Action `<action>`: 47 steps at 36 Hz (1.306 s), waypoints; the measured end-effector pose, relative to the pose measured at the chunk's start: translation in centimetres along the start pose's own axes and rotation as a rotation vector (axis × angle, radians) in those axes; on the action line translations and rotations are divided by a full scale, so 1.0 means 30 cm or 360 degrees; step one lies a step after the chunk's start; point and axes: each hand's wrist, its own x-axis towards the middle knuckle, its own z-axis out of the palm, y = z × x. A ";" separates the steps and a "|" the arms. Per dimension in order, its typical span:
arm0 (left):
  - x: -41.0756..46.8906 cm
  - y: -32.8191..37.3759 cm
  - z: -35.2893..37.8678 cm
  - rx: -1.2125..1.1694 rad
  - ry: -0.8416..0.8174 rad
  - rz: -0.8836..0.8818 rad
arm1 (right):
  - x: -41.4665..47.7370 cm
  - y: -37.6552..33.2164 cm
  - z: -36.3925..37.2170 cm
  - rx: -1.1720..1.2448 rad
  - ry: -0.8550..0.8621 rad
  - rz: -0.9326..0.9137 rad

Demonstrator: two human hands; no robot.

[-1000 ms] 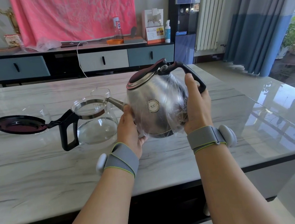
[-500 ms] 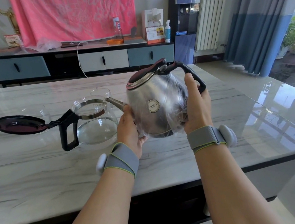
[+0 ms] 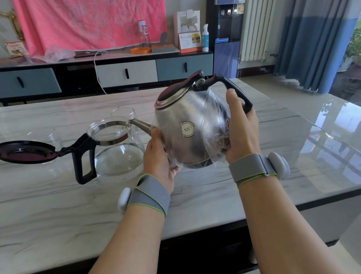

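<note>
Steel kettle (image 3: 188, 133), wrapped in clear film (image 3: 215, 116), held between both hands over middle of table (image 3: 44, 221), spout just beside glass pot (image 3: 117, 152). Left hand (image 3: 157, 155) cups spout side; right hand (image 3: 241, 126) clasps handle side, thumb up. Step, as judged: stripping film; next move needs a loose edge pinched. Fingers behind kettle hidden; base contact with table unclear.

Both forearms reached forward from the bottom of the view, bare, each wrist wearing a grey band (image 3: 148, 197). The left hand (image 3: 158, 157) cupped one flank of the kettle (image 3: 188, 133), palm inward, thumb lying up along it, its fingers hidden behind. The right hand (image 3: 241, 131) clasped the opposite flank, thumb pointing up, fingers wrapped round the far side, mostly out of sight. The palms faced each other, roughly level.
</note>
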 end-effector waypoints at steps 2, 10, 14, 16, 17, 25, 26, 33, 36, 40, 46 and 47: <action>0.000 0.001 -0.001 -0.0009 -0.0007 -0.0002 | -0.002 -0.002 0.002 -0.0005 0.0005 -0.0005; 0.001 -0.001 0.004 0.0010 0.0003 0.0001 | 0.003 0.002 0.000 0.0010 0.0026 -0.0018; 0.000 0.000 0.004 0.0016 0.0006 0.0005 | 0.003 0.002 0.000 0.0014 0.0032 -0.0023; -0.003 0.001 0.003 0.0012 0.0004 0.0003 | 0.003 0.000 -0.001 0.0015 0.0029 -0.0021; -0.004 0.001 0.003 0.0012 0.0001 0.0002 | 0.003 -0.001 -0.002 0.0014 0.0030 -0.0020; -0.006 0.002 0.003 0.0001 -0.0001 0.0000 | -0.006 -0.005 0.002 0.0011 0.0016 -0.0016; -0.006 0.002 0.002 0.0000 0.0000 0.0001 | -0.006 -0.004 0.002 0.0010 0.0017 -0.0014; -0.005 0.002 0.002 -0.0001 0.0017 -0.0005 | -0.015 -0.012 0.005 -0.0007 0.0019 0.0004; -0.006 0.002 0.002 -0.0005 0.0022 -0.0013 | -0.015 -0.014 0.004 -0.0003 0.0033 0.0011; -0.003 0.002 0.004 -0.0009 0.0029 -0.0018 | -0.015 -0.013 0.004 0.0002 0.0016 0.0009; 0.001 0.002 0.003 -0.0006 0.0025 -0.0014 | -0.019 -0.017 0.003 -0.0020 0.0019 0.0009; 0.001 0.002 0.004 -0.0007 0.0024 -0.0015 | -0.019 -0.017 0.002 -0.0018 0.0016 0.0010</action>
